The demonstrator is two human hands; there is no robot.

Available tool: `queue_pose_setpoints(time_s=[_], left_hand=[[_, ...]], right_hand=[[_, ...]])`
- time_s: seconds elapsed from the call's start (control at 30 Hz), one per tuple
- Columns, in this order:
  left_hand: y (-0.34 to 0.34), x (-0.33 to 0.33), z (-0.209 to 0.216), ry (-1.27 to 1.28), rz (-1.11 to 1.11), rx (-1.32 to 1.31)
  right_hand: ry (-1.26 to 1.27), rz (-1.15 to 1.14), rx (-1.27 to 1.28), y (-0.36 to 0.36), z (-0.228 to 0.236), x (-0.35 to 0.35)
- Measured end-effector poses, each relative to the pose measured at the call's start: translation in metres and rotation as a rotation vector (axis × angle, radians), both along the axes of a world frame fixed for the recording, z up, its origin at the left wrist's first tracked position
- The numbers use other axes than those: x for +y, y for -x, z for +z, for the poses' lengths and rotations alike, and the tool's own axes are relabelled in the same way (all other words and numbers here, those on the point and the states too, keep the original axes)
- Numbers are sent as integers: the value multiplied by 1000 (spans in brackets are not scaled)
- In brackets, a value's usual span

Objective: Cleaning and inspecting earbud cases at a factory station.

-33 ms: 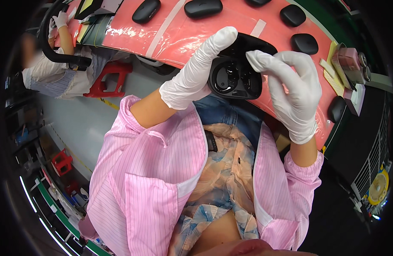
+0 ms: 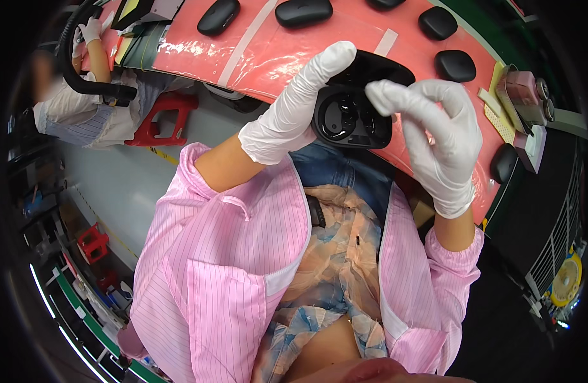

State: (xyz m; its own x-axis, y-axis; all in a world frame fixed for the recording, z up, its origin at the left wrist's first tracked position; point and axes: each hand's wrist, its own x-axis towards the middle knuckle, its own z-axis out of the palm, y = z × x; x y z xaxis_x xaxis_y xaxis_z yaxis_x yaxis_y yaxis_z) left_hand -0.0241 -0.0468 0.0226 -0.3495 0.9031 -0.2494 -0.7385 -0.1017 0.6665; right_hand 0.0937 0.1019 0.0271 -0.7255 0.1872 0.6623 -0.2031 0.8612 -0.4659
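My left hand [image 2: 300, 105], in a white glove, holds an open glossy black case [image 2: 336, 117], apparently for earbuds. Its thumb lies along the left side of the raised lid [image 2: 396, 67], and its other fingers are hidden behind the case. Inside the base are shaped hollows with shiny dark parts; I cannot tell whether earbuds sit in them. Over the case's right half, my gloved right hand [image 2: 437, 127] has its thumb and fingertips pinched together, partly covering the lid and hollows. Anything between those fingertips is too hidden to make out.
Several closed black cases [image 2: 303, 13] lie on the pink table mat [image 2: 185, 51]. At the right stand a pinkish container [image 2: 522, 88] and a yellow dotted pad [image 2: 498, 118]. A black flexible hose [image 2: 70, 64] arches at the left, near another gloved person and a red stool [image 2: 172, 121].
The pinched fingertips of my right hand have shifted slightly left and down over the case. My left hand and the case stay almost where they were.
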Motion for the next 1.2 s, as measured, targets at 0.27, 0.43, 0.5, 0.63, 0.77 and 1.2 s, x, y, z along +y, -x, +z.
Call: queue_pose_setpoints(time_s=[0.27, 0.43, 0.5, 0.63, 0.77, 1.2], left_hand=[[-8, 3, -4, 79, 62, -10], [-9, 2, 3, 95, 8, -20], [-14, 5, 7, 111, 56, -29], [-7, 2, 7, 68, -25, -214], [-7, 3, 11, 43, -29, -354], [-26, 17, 10, 124, -50, -334]], right_hand=[[-321, 43, -147, -7, 5, -6], [-319, 196, -211, -9, 17, -20], [-377, 85, -242, -11, 18, -17], [-185, 19, -316, -23, 26, 9], [549, -162, -178, -55, 3, 29], [-23, -33, -33, -36, -19, 28]])
